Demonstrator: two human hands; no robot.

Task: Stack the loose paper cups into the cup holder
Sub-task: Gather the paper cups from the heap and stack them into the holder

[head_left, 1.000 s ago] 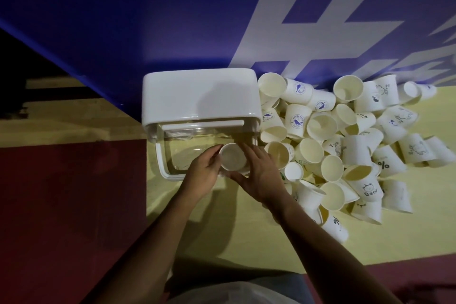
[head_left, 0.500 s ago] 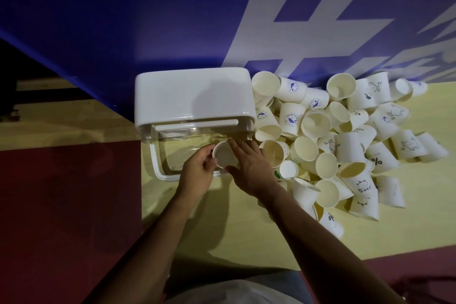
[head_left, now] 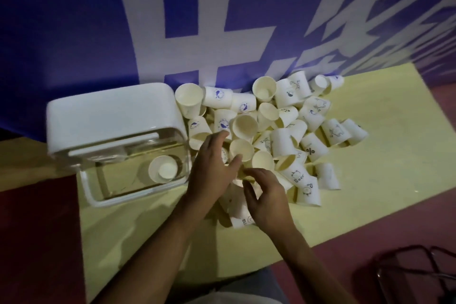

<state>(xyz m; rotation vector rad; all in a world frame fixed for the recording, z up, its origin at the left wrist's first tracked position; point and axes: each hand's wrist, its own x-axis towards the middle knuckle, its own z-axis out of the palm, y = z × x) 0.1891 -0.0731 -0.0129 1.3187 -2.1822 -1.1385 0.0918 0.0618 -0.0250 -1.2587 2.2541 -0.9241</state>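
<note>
Well, over at nine o'clock the cup holder (head_left: 111,116) lies on the yellow mat (head_left: 375,180), with one cup (head_left: 162,170) inside its clear part. At its three o'clock the left hand (head_left: 212,170) is spread loose over the near edge of the cup pile (head_left: 283,140), gripping nothing. At that hand's five o'clock, the right hand (head_left: 266,195) curls its fingers by a cup rim; whether it grips, I cannot tell.

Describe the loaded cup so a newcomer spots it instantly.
Find the white-topped cup holder, left on the yellow mat. Inside its clear part lies a cup, mouth toward us. Unlike the loose pile beside it, it alone is behind clear walls.
</note>
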